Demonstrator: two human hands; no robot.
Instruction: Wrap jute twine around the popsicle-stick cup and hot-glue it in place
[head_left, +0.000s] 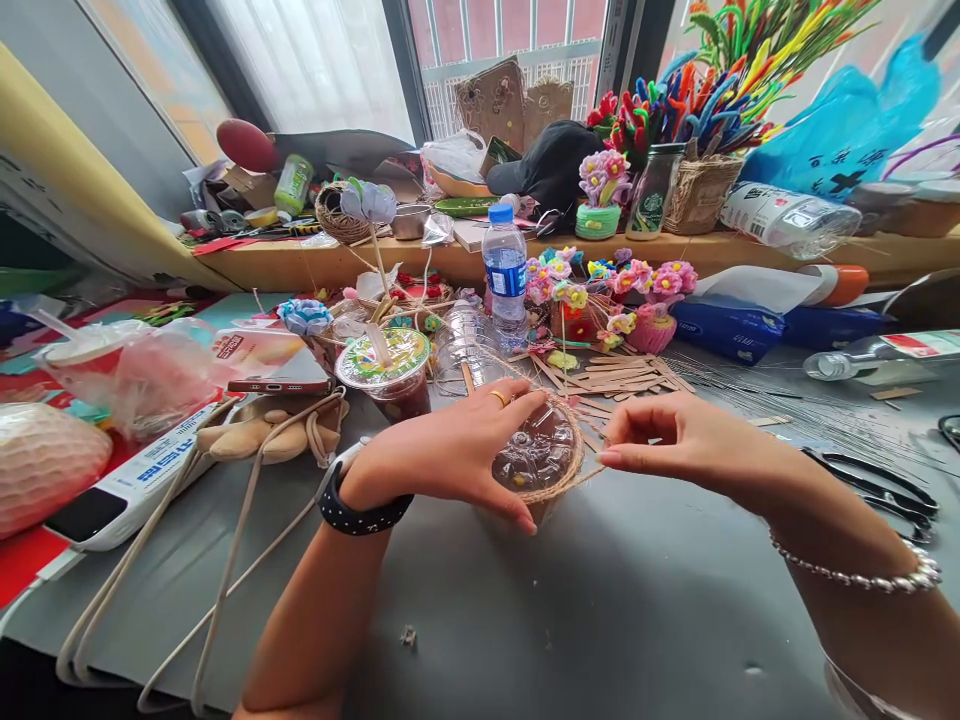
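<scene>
A round container point(551, 440) with a clear, ridged plastic top like a bottle's base stands on the grey table in front of me. Twine point(571, 478) runs around its upper edge. My left hand point(469, 440) lies over the container and grips it, fingers across the top and thumb down the near side. To the right, my right hand point(660, 435) is closed in a pinch on the twine's end, pulled a little away from the edge. The container's far left side is hidden beneath my left hand.
A lidded drink cup point(386, 370) and a water bottle point(505, 280) stand behind. Flat wooden sticks point(626, 375) lie beyond my right hand, with black-handled scissors point(877, 490) further right. A phone point(281, 386) and a corded pouch point(274, 440) are at left.
</scene>
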